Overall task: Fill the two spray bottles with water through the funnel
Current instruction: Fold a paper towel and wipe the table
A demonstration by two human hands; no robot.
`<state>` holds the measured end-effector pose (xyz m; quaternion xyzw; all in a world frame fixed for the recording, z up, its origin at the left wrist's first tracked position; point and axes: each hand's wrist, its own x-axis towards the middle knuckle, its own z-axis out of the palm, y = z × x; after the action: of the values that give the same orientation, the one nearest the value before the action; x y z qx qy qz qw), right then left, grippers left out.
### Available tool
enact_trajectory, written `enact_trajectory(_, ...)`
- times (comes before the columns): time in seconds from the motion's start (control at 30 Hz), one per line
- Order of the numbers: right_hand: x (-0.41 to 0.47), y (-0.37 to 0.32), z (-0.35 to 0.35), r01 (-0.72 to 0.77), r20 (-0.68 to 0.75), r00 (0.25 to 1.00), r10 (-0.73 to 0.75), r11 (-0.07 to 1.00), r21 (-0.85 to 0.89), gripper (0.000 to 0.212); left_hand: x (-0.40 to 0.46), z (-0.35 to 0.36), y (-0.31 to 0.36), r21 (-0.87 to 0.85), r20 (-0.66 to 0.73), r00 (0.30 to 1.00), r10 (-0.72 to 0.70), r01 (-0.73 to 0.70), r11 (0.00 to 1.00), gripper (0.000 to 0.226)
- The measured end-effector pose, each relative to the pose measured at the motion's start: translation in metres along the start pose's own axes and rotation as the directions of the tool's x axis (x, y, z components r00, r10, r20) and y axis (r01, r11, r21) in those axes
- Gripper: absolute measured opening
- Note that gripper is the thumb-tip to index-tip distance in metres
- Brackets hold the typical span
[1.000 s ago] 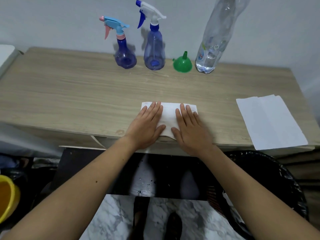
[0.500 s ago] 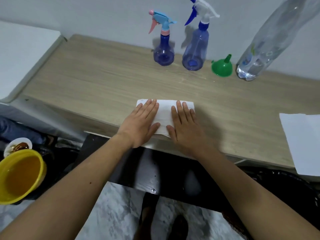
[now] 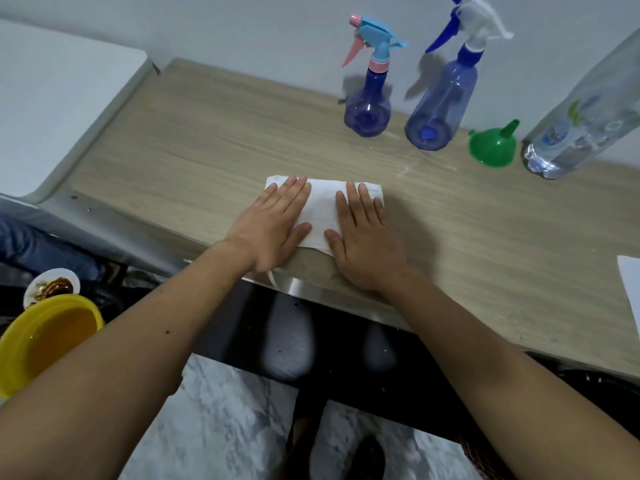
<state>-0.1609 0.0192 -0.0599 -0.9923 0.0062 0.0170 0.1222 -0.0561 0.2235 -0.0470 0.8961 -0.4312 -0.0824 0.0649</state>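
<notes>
Both hands lie flat, palms down and fingers spread loosely, on a folded white paper towel (image 3: 322,209) near the front edge of a light wood-grain table (image 3: 194,147). The left hand (image 3: 272,225) covers the towel's left part and the right hand (image 3: 363,237) covers its right part, with a bare strip of towel between them. Neither hand pinches or grasps anything; they only press on the towel.

Along the back of the table, against the grey wall, 4 things stand in a row. The short spray bottle (image 3: 367,109), blue with a light blue and pink trigger head, stands furthest left. Just beside it on the right is the tall spray bottle (image 3: 438,109), blue with a white and dark blue trigger head. Both have their heads on. Next comes the green funnel (image 3: 491,147), resting mouth down on the table with its spout pointing up and tilted right. Just right of the funnel is a large clear water bottle (image 3: 575,133), with water showing in its lower part; its top runs out of the view. All 4 are well apart from the hands.

A white sheet (image 3: 632,289) shows at the right edge of the table. Below the table on the left sits a yellow bowl (image 3: 41,341) holding liquid, beside a small white dish (image 3: 52,287) with something brown in it.
</notes>
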Motion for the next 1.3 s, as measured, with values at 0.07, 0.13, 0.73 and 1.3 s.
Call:
enact_trajectory(0.07,0.012,-0.001,-0.001,-0.013,0.007,1.000,0.012,1.000,0.013,0.085,0.007,-0.002,-0.011,0.000,0.002,1.000,0.004,-0.004,1.000,0.084)
enact_trajectory(0.13,0.025,-0.001,-0.002,-0.024,0.008,1.000,0.023,0.999,0.026,0.086,0.016,-0.004,-0.020,0.000,0.007,1.000,0.008,-0.008,1.000,0.084)
enact_trajectory(0.73,0.050,0.067,-0.031,-0.128,-0.009,0.992,0.129,0.990,0.052,0.072,0.115,-0.011,0.000,0.032,0.036,0.996,0.077,-0.078,0.996,0.086)
enact_trajectory(1.3,-0.052,0.184,-0.057,-0.289,-0.040,0.957,0.288,0.957,-0.027,0.072,0.172,0.010,0.153,0.012,-0.004,0.975,0.224,-0.224,0.975,0.080)
